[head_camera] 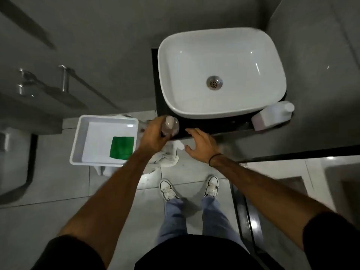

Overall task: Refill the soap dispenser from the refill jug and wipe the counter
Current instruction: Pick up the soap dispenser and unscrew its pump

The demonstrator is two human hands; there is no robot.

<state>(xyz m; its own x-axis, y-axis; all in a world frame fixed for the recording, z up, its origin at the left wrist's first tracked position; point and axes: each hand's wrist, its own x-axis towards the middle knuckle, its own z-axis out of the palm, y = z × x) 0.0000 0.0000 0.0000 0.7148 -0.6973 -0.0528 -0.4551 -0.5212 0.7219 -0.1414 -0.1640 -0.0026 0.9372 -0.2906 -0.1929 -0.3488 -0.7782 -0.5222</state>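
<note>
Both forearms reach up from the lower frame. Left hand (pixel 155 136) is clenched around the clear dispenser (pixel 169 126) at centre, on the dark counter (pixel 210 124) edge; right hand (pixel 200 146) hovers spread beside it, grasping nothing. Jug (pixel 272 115) lies right of the sink (pixel 222 73). Green cloth (pixel 121 147) sits in the tray (pixel 78 141), centre left.

Both bare forearms reach forward toward twelve o'clock. The left hand (pixel 153 136) is curled closed around a clear bottle (pixel 169 125); the right hand (pixel 201 146), at its three o'clock, hovers with fingers spread, a dark band at the wrist.
</note>
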